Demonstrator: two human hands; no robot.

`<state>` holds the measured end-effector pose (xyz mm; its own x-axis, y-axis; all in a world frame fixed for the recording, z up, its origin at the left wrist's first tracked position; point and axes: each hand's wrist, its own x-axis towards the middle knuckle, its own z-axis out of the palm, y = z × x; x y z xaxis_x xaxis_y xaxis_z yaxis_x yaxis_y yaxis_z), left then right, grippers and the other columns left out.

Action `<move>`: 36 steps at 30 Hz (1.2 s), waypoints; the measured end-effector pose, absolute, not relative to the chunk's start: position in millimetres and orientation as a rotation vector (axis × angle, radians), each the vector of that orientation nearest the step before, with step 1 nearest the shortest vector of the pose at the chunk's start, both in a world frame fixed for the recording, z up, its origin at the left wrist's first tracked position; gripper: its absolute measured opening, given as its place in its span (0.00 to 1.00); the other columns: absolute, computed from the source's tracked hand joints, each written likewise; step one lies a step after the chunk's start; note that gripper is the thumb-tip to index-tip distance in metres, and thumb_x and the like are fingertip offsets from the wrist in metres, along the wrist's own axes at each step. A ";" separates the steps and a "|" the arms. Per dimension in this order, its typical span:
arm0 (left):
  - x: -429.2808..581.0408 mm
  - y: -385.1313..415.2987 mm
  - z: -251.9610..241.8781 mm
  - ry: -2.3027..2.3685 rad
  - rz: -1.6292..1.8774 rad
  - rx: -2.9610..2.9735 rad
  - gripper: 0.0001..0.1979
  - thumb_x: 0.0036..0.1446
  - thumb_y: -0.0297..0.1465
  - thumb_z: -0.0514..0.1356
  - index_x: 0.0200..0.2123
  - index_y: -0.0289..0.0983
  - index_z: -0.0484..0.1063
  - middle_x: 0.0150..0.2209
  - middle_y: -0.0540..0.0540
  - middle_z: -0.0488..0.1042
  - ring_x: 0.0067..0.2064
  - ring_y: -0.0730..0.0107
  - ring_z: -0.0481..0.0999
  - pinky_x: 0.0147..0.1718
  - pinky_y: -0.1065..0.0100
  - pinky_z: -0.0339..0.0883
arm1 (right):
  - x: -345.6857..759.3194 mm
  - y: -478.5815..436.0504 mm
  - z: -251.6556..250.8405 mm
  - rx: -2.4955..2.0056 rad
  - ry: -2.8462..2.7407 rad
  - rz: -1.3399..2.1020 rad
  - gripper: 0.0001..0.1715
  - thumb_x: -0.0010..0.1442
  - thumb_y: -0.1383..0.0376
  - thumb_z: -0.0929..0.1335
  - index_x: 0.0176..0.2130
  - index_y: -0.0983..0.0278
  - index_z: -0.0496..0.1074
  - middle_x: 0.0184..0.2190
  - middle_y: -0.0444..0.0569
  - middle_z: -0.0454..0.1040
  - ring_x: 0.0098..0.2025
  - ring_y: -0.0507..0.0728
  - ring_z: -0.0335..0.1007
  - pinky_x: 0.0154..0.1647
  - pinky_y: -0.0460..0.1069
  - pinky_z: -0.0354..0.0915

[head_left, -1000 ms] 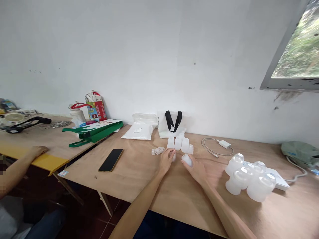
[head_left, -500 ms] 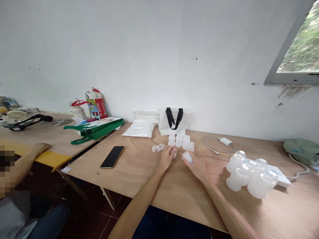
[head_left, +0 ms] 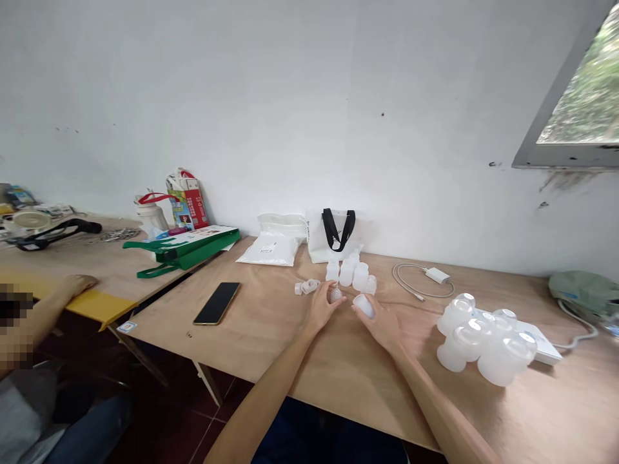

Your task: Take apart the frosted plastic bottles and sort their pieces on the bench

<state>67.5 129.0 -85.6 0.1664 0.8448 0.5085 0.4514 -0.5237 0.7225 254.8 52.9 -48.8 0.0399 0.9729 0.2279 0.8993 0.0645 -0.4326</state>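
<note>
My left hand (head_left: 325, 308) is closed around a small clear plastic piece (head_left: 336, 295), thumb and fingers on its sides. My right hand (head_left: 380, 320) grips a translucent white plastic cup (head_left: 363, 305), tilted with its opening towards the left hand. The two pieces are close but apart. Just behind the hands stand several similar translucent cups (head_left: 345, 273), with a clear plastic piece (head_left: 371, 284) at their right end. A short row of clear rings (head_left: 306, 287) lies left of my left hand. To the right, several translucent containers with clear domed tops (head_left: 483, 341) are grouped together.
A phone (head_left: 217, 303) lies at left. White plastic packages (head_left: 271, 250) and a white bag with black handles (head_left: 319, 238) are by the wall. A cable with an adapter (head_left: 437, 276), a white box (head_left: 546, 345) and a cap (head_left: 580, 291) are right. Another person's hand (head_left: 81, 283) rests on the neighbouring table.
My left fingers have shifted on the small clear piece, and the thumb now reaches further right, below it. The right hand with the cup has barely moved.
</note>
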 end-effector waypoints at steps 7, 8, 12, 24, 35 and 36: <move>55.1 132.0 -94.0 1.400 0.976 2.117 0.28 0.49 0.37 0.70 0.53 0.40 0.70 0.43 0.47 0.77 0.43 0.59 0.76 0.47 0.60 0.66 | 254.6 53.9 -49.9 -1.877 -1.884 0.195 0.26 0.68 0.47 0.61 0.57 0.57 0.68 0.42 0.51 0.81 0.44 0.64 0.78 0.40 0.52 0.64; 55.0 133.2 -94.3 1.398 0.984 2.105 0.26 0.50 0.36 0.70 0.53 0.40 0.70 0.40 0.48 0.77 0.41 0.60 0.76 0.45 0.61 0.66 | 254.6 54.4 -50.6 -1.875 -1.876 0.190 0.26 0.67 0.47 0.61 0.57 0.57 0.68 0.42 0.50 0.81 0.44 0.64 0.78 0.40 0.51 0.64; 60.8 138.0 -90.6 1.362 1.015 2.083 0.23 0.52 0.33 0.68 0.52 0.40 0.71 0.38 0.50 0.78 0.37 0.64 0.76 0.41 0.65 0.67 | 254.9 57.1 -54.1 -1.859 -1.872 0.177 0.26 0.67 0.47 0.61 0.57 0.57 0.68 0.43 0.51 0.81 0.44 0.66 0.78 0.39 0.52 0.65; 72.0 118.9 -74.9 1.329 1.220 1.939 0.16 0.65 0.43 0.56 0.51 0.39 0.66 0.44 0.45 0.75 0.40 0.64 0.75 0.42 0.64 0.68 | 254.2 52.9 -50.9 -1.854 -1.874 0.228 0.28 0.65 0.48 0.65 0.59 0.57 0.65 0.48 0.51 0.80 0.47 0.67 0.77 0.41 0.52 0.64; 73.1 92.1 -63.7 1.147 0.877 2.186 0.23 0.64 0.52 0.53 0.38 0.38 0.74 0.28 0.51 0.72 0.30 0.69 0.69 0.31 0.70 0.60 | 242.8 50.5 -53.0 -1.944 -2.172 -0.021 0.21 0.66 0.50 0.63 0.52 0.59 0.70 0.42 0.53 0.82 0.43 0.65 0.80 0.37 0.50 0.62; 72.7 93.5 -64.2 1.195 0.871 2.189 0.25 0.65 0.52 0.51 0.33 0.38 0.73 0.25 0.52 0.70 0.28 0.69 0.68 0.30 0.70 0.58 | 242.5 50.1 -51.9 -1.937 -2.181 -0.034 0.21 0.67 0.50 0.63 0.52 0.59 0.70 0.42 0.53 0.82 0.43 0.64 0.80 0.37 0.50 0.62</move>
<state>72.7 93.5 -64.2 0.4116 0.8618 0.2964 0.5458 -0.4936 0.6771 242.5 50.1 -51.9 -0.1043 0.9779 0.1811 0.9830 0.1290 -0.1304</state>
